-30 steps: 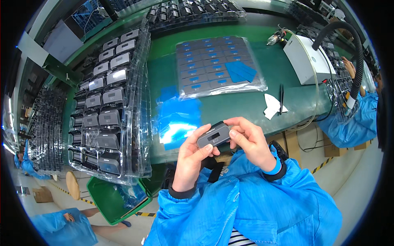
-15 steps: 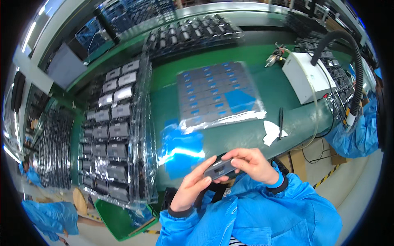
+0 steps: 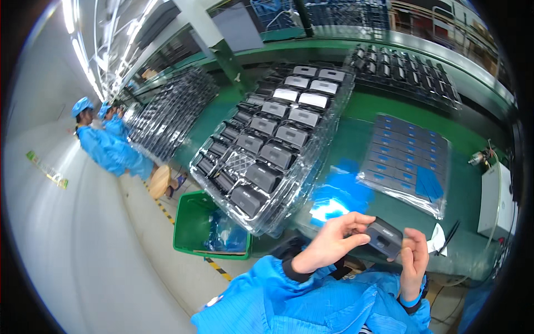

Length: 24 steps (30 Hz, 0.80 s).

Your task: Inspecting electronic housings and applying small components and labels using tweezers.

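Dark grey plastic device housing (image 3: 384, 238) with a small dark window, held up right at the near edge of the green worktable (image 3: 356, 118). Left hand (image 3: 332, 242) pinching one end between thumb and fingers. Right hand (image 3: 413, 257) half-curled at the other end, fingertips against the edge, tbh can't tell if actually gripping. Just past that, shiny blue film (image 3: 347, 186), plus a white scrap (image 3: 438, 239) and black tweezers (image 3: 448, 236) off to the right. Green bin (image 3: 184, 228) down on the floor, left side. Farther up: clear pack of flat grey pieces (image 3: 389, 139), loose blue strips (image 3: 428, 183) on top, and a big clear tray (image 3: 295, 192) loaded with similar housings (image 3: 281, 155). Way back left, co-workers (image 3: 103, 147) in blue coats and caps.
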Motion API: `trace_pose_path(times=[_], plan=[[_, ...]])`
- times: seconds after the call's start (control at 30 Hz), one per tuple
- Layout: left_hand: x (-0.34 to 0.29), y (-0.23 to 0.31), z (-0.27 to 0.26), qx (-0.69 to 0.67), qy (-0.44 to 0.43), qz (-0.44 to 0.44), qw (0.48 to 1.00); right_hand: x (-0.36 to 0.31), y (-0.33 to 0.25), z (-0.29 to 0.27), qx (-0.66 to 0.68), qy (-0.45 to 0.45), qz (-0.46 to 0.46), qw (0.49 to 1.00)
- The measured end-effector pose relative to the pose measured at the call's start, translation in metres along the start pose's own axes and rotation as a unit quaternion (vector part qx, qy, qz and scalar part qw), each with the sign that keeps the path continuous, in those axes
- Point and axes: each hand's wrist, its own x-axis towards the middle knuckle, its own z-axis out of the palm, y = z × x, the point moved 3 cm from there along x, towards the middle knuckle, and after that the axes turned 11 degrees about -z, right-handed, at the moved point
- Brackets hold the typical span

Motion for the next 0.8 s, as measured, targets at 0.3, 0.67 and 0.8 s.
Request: trace_pose_path(times=[0.3, 0.67, 0.8], plan=[[-0.125, 0.111, -0.176, 0.176, 0.473, 0.229, 0.832, 0.008, 0.006, -0.012, -0.073, 0.012, 0.032, 0.997], [-0.058, 0.078, -0.280, 0.427, 0.436, 0.081, 0.788, -0.001, -0.013, -0.027, -0.134, 0.086, 0.043, 0.986], [-0.062, 0.087, -0.248, 0.482, 0.512, 0.148, 0.696, -0.009, -0.070, -0.029, -0.283, 0.183, -0.266, 0.903]])
